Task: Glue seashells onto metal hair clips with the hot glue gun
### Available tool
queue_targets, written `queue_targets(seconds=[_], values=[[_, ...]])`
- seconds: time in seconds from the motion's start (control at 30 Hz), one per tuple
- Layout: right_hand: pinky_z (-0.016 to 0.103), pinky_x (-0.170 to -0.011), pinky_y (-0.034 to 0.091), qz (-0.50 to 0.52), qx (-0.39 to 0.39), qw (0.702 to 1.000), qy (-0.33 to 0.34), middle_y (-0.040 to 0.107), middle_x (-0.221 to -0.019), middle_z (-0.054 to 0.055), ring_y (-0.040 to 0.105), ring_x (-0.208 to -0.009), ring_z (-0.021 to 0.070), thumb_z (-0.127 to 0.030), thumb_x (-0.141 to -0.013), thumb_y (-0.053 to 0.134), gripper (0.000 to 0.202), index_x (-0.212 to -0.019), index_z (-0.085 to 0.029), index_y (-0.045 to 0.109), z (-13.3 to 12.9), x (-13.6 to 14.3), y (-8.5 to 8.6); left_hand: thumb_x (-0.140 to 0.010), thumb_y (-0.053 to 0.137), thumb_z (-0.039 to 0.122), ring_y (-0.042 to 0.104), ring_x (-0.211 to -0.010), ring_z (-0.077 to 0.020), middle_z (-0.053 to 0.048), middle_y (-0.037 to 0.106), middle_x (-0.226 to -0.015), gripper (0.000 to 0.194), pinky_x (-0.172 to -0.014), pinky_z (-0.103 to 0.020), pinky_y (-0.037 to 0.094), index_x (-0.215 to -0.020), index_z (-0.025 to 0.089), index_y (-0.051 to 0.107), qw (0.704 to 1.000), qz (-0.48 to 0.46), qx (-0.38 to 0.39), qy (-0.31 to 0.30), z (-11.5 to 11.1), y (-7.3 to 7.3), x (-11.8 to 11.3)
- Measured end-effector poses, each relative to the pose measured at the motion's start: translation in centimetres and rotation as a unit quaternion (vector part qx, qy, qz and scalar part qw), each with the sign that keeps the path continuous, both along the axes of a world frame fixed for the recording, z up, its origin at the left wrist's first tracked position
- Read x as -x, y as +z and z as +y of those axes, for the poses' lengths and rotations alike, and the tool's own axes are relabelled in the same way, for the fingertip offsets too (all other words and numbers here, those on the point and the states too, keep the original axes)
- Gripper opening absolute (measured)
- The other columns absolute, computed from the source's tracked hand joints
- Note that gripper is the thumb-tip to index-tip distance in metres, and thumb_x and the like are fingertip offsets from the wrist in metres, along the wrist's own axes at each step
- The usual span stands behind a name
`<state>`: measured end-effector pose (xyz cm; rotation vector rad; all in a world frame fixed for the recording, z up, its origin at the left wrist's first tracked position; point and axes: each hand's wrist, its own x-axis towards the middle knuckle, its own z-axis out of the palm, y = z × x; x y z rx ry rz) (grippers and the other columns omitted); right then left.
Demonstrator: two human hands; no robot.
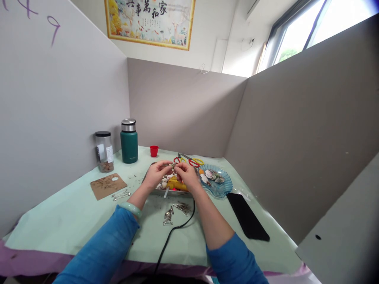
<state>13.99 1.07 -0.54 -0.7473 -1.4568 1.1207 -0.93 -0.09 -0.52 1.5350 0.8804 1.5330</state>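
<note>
My left hand point(156, 173) and my right hand point(186, 174) meet above a tray point(156, 192) of shells, their fingertips pinched around a small item point(173, 166) too small to name. In the tray, under my hands, lies a yellow glue gun point(177, 184) with a black cord point(177, 227) that runs toward the front edge. A pale stick point(166, 193) leans at the tray's near rim. Just in front are two little piles of metal clips point(168, 216). Right of my right hand, a blue scalloped plate point(224, 189) holds several shells.
Scissors with red and yellow handles point(194, 162) lie behind the tray, near a red cup point(154, 151). A green bottle point(129, 142), a jar point(104, 152) and brown cardboard point(108, 185) are at left. A black phone-like slab point(248, 217) lies at right. Partitions point(186, 106) enclose the table.
</note>
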Motion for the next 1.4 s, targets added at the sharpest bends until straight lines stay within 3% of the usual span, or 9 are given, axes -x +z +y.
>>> queue_targets(seconds=[0.43,0.67,0.87,1.07,1.4], values=[[0.018,-0.037,0.028,0.085,0.104,0.987,0.089,0.059,-0.065,-0.002,0.046,-0.044,0.0062,-0.036,-0.062,0.073,0.030,-0.077,-0.016,0.057,-0.2,-0.6,0.4,-0.071,0.069,0.043,0.066,-0.068,-0.0162,-0.005,0.068,-0.083,0.041,-0.072,-0.034,0.056,-0.099,0.014,0.061,0.999,-0.043,0.017,-0.022,-0.6,0.5,-0.1],[0.017,-0.037,0.026,0.138,0.137,0.971,0.137,0.057,-0.065,-0.003,0.043,-0.045,0.0052,-0.033,-0.060,0.075,0.032,-0.079,-0.017,0.056,-0.1,-0.8,0.6,-0.073,0.067,0.042,0.066,-0.069,-0.0160,-0.004,0.068,-0.083,0.039,-0.074,-0.034,0.055,-0.099,0.013,0.062,0.998,-0.042,0.013,-0.039,-0.7,0.5,-0.2],[0.017,-0.037,0.027,0.124,0.131,0.978,0.106,0.054,-0.061,-0.004,0.043,-0.044,0.0054,-0.034,-0.059,0.075,0.034,-0.081,-0.017,0.057,-0.3,-0.4,0.5,-0.066,0.074,0.034,0.064,-0.066,-0.0158,-0.001,0.066,-0.071,0.038,-0.066,-0.030,0.053,-0.096,0.015,0.058,0.999,0.013,-0.016,-0.032,-0.4,0.1,-0.4],[0.018,-0.037,0.027,0.084,0.084,0.991,0.067,0.055,-0.061,-0.004,0.044,-0.043,0.0059,-0.038,-0.062,0.071,0.030,-0.079,-0.017,0.057,-0.3,-0.2,0.4,-0.067,0.073,0.033,0.065,-0.071,-0.0166,-0.004,0.067,-0.082,0.037,-0.067,-0.030,0.054,-0.094,0.015,0.055,0.999,-0.001,-0.030,-0.023,0.0,-0.2,-0.3],[0.020,-0.039,0.029,-0.024,-0.007,1.000,-0.017,0.046,-0.045,-0.007,0.037,-0.037,0.0073,-0.038,-0.072,0.060,0.020,-0.072,-0.019,0.054,-0.4,0.2,0.4,-0.078,0.062,0.040,0.066,-0.074,-0.0182,-0.008,0.067,-0.088,0.033,-0.071,-0.033,0.055,-0.095,0.013,0.058,0.999,0.016,-0.034,-0.024,-0.3,-0.2,-0.4]])
